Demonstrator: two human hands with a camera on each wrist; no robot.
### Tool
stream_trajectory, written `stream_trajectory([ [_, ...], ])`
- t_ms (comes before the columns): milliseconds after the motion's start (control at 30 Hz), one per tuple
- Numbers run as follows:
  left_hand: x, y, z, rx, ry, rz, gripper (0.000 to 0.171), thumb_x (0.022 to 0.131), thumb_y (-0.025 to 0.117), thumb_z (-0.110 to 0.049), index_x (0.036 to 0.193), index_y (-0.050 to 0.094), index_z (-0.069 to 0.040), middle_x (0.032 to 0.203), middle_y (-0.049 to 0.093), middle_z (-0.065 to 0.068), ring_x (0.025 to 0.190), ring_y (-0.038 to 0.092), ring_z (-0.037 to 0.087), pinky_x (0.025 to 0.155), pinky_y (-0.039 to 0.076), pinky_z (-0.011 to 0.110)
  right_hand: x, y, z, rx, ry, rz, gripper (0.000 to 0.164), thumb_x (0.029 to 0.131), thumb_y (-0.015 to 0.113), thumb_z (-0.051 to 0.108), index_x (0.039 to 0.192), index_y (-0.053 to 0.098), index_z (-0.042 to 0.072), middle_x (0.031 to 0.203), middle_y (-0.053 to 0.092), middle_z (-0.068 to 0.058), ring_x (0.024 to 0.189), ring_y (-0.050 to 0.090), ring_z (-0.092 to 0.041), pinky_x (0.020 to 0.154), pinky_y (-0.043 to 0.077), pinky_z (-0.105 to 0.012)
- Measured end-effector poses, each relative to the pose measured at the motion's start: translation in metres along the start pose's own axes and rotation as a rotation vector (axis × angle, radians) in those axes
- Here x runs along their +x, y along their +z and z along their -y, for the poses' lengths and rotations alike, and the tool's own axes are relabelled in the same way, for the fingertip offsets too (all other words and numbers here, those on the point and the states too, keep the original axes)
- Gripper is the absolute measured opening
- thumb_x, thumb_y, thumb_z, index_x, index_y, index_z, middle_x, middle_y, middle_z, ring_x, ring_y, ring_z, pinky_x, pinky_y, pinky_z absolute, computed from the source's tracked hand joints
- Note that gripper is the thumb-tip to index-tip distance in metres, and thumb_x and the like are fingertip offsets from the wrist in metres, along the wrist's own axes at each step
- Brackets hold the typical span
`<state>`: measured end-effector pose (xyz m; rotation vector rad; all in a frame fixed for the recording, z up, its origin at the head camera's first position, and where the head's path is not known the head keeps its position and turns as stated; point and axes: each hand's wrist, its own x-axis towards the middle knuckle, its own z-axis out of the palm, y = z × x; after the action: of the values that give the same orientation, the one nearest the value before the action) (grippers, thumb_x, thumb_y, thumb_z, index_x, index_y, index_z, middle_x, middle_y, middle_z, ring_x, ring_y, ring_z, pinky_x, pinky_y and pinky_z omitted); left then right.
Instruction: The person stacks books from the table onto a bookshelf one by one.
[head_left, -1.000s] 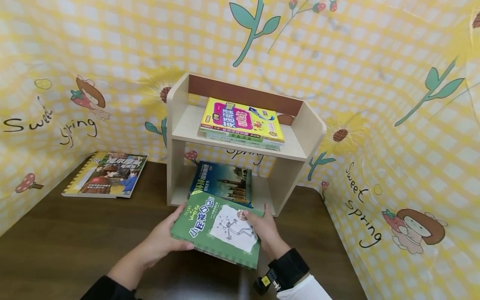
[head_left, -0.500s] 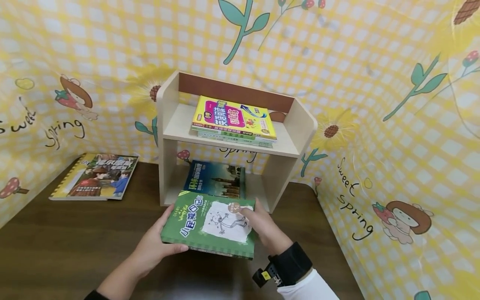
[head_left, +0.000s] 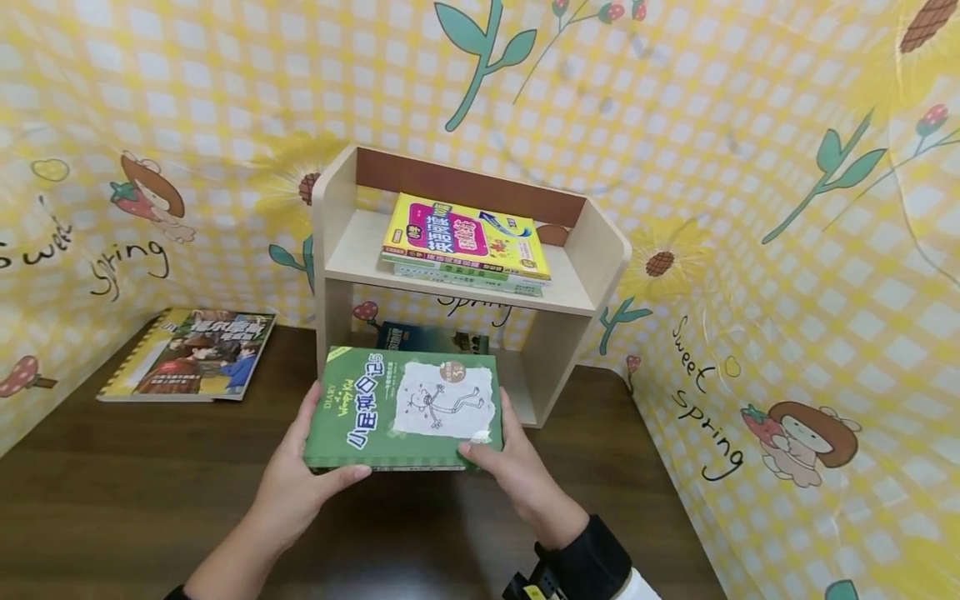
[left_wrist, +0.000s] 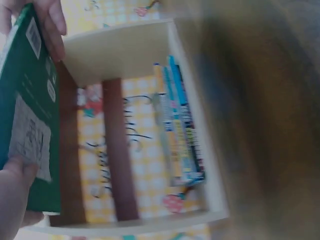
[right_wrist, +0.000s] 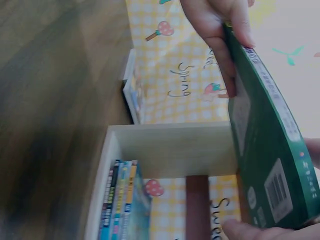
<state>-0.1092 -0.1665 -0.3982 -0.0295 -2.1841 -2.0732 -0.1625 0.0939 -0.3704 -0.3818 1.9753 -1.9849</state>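
A green book (head_left: 375, 433) with a cartoon figure on a white patch is held over the table, its cover facing up. My left hand (head_left: 288, 479) grips its left edge, thumb along the near edge. My right hand (head_left: 528, 479) holds the right edge, thumb at the near right corner. Fingers reach beneath the book; its back with a barcode shows in both wrist views. In the head view it overlaps the lower shelf's opening and hides most of a blue book (head_left: 431, 337). Several books (left_wrist: 182, 130) lie stacked in that lower shelf in the left wrist view.
A small cream bookshelf (head_left: 605, 250) stands on the dark wooden table (head_left: 165, 492). On its upper shelf lies a stack topped by a yellow book (head_left: 517, 250). Another illustrated book (head_left: 191, 354) lies at left. Yellow checked cloth (head_left: 247, 75) surrounds the table.
The green book has moved toward the shelf and levelled out, covering more of the blue book. My right thumb has shifted from the cover's far right to its near right corner.
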Motion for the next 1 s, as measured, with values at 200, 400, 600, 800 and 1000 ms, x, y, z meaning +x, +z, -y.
stream_trajectory([
  [200,-0.005,0.007,-0.029,0.055,0.111,-0.037,0.117,0.076,0.080,-0.002,0.156,-0.001,-0.026,0.158,0.020,0.019,0.102,0.052,-0.012,0.079,0.050,0.011,-0.008,-0.004,0.020,0.040,-0.022,-0.002,0.115,0.081,0.075,0.004,0.154,-0.011,0.023,0.158,0.014,-0.011,0.107,0.060,-0.017,0.089,0.048,-0.024],
  [400,0.000,0.010,-0.052,0.042,0.156,-0.029,0.114,0.076,0.079,0.002,0.157,0.002,-0.022,0.156,0.023,0.019,0.102,0.053,-0.011,0.079,0.050,0.011,-0.011,-0.013,0.045,0.023,-0.084,0.044,0.127,0.075,0.080,-0.003,0.153,-0.015,0.028,0.161,0.000,0.000,0.109,0.060,-0.019,0.088,0.051,-0.026],
  [600,0.033,0.014,-0.088,0.018,0.181,0.031,0.109,0.081,0.078,-0.008,0.156,0.000,-0.023,0.157,0.025,0.013,0.110,0.055,0.002,0.084,0.050,0.014,0.013,-0.030,0.084,-0.136,-0.127,-0.022,0.124,0.075,0.077,-0.007,0.154,-0.010,0.030,0.162,-0.004,0.002,0.128,0.042,-0.025,0.108,0.034,-0.035],
  [800,0.083,0.020,-0.114,-0.047,0.139,0.087,0.106,0.085,0.073,-0.006,0.156,-0.003,-0.022,0.158,0.022,0.010,0.128,0.047,0.025,0.090,0.048,0.016,0.047,-0.046,0.106,-0.040,-0.188,0.009,0.111,0.082,0.065,-0.014,0.155,-0.009,0.026,0.160,0.014,-0.001,0.126,0.047,-0.017,0.104,0.040,-0.026],
  [1000,0.113,0.021,-0.125,-0.005,0.059,0.086,0.105,0.084,0.074,-0.007,0.156,-0.002,-0.018,0.157,0.024,0.010,0.136,0.037,0.024,0.109,0.037,0.032,0.068,-0.051,0.108,-0.011,-0.190,-0.010,0.100,0.088,0.061,-0.009,0.156,-0.006,0.021,0.157,0.025,-0.006,0.125,0.051,-0.018,0.111,0.032,-0.029],
])
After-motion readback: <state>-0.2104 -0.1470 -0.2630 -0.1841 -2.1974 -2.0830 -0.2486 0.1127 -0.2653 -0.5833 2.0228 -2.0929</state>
